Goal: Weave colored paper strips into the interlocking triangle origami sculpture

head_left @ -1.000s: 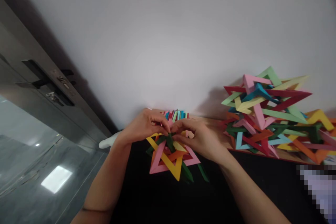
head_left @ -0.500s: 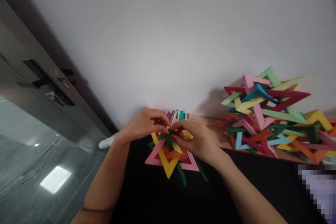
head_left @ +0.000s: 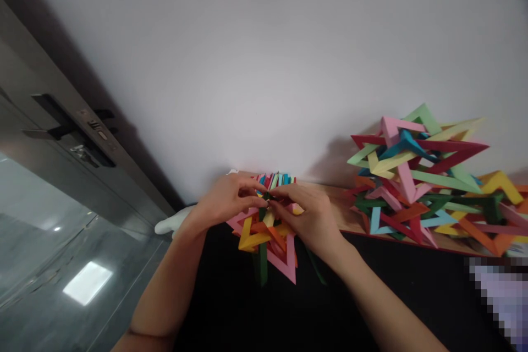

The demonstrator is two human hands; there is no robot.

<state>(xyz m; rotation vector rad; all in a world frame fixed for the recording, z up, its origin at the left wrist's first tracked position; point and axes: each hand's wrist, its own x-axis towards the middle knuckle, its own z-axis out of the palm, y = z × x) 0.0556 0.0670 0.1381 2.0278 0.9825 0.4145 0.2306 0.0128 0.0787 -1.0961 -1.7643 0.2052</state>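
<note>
Between my hands is a folded-paper star model (head_left: 253,239) of interlocked pink, yellow, orange and dark green strips. My left hand (head_left: 229,198) pinches a dark green paper piece at the top of the model. From the other side my right hand (head_left: 307,212) closes its thumb and fingers at the same spot, their tips almost meeting the left ones. The fingers partly hide that joint. Green strips (head_left: 263,269) hang down below the model. Just behind my hands stands a row of folded coloured paper strips (head_left: 280,179).
Finished-looking paper star models (head_left: 412,176) are piled on the wooden surface (head_left: 346,209) to the right, against the white wall (head_left: 256,66). At left is a grey door (head_left: 74,126) with a black handle. A white rounded object (head_left: 171,223) lies near my left wrist.
The star model has turned between my hands, so a pink point now faces down to the right and the yellow triangle has shifted left. Both hands stay at its top.
</note>
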